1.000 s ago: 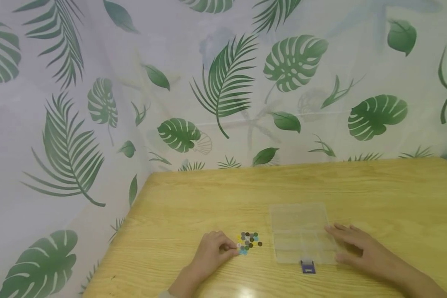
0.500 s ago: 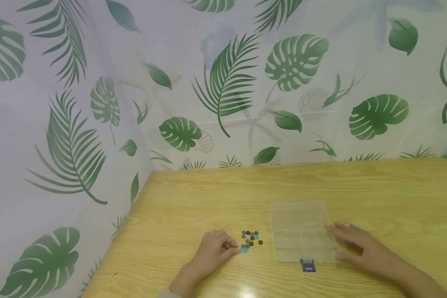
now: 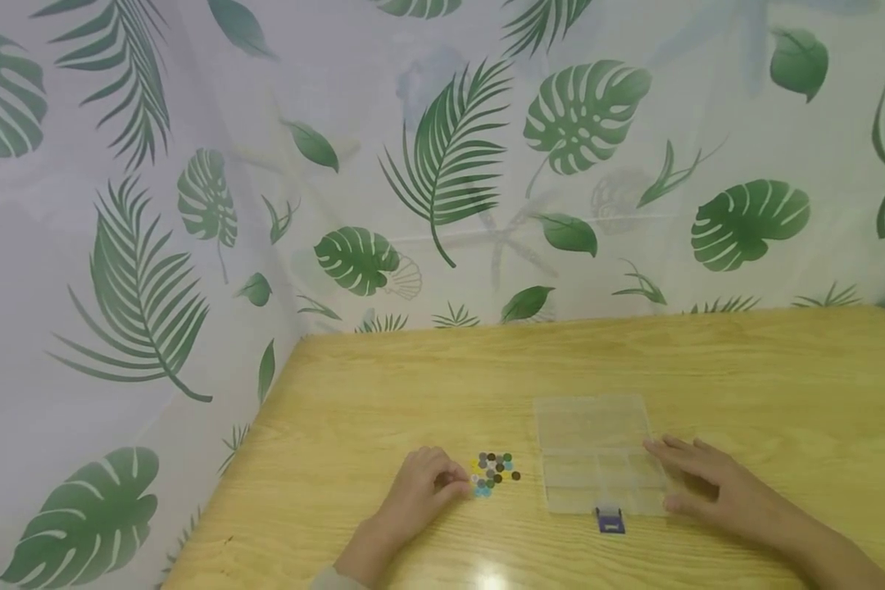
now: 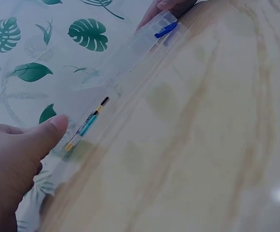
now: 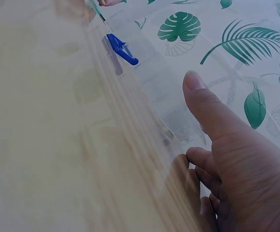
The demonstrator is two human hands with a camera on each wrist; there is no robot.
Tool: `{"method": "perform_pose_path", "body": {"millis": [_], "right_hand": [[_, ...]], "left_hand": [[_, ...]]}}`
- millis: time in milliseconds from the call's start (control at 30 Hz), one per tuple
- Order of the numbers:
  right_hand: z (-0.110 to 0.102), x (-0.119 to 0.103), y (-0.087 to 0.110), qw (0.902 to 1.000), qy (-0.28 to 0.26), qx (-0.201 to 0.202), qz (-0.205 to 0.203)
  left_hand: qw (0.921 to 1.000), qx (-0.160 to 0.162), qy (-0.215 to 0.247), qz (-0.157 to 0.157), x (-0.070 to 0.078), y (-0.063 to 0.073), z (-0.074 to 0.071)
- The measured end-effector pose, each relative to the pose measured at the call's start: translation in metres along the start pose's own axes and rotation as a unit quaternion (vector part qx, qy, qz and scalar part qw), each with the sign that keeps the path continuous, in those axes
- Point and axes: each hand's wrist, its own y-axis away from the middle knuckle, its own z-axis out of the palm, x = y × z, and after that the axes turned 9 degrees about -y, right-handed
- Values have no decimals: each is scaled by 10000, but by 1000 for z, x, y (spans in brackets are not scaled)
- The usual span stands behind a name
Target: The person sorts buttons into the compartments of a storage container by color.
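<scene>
In the head view several small round flat discs (image 3: 492,468), in black, grey, green, blue, yellow and white, lie in a loose cluster on the table. My left hand (image 3: 425,488) is at the cluster's left edge, its thumb and index fingertips close to the nearest discs. No held disc shows between them; in the left wrist view the thumb (image 4: 53,128) stretches toward the discs. A clear plastic compartment box (image 3: 583,469) with a blue latch (image 3: 610,520) stands to the right of the cluster. My right hand (image 3: 708,487) rests along the box's right side, fingers and thumb spread.
The light wooden table (image 3: 383,393) runs back to a white leaf-patterned cloth (image 3: 472,164). Another stretch of this cloth hangs on the left, beside the table's left edge.
The left thumb and index fingertips have parted slightly at the discs. The right hand stays beside the box. The whole scene sits slightly higher in the head view.
</scene>
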Motion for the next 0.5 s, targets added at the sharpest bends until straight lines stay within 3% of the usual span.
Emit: {"method": "perform_pose_path", "body": {"millis": [500], "right_hand": [[4, 3, 5, 9991, -122, -70, 400]], "left_hand": [[9942, 917, -255, 507, -2, -7, 6]]}}
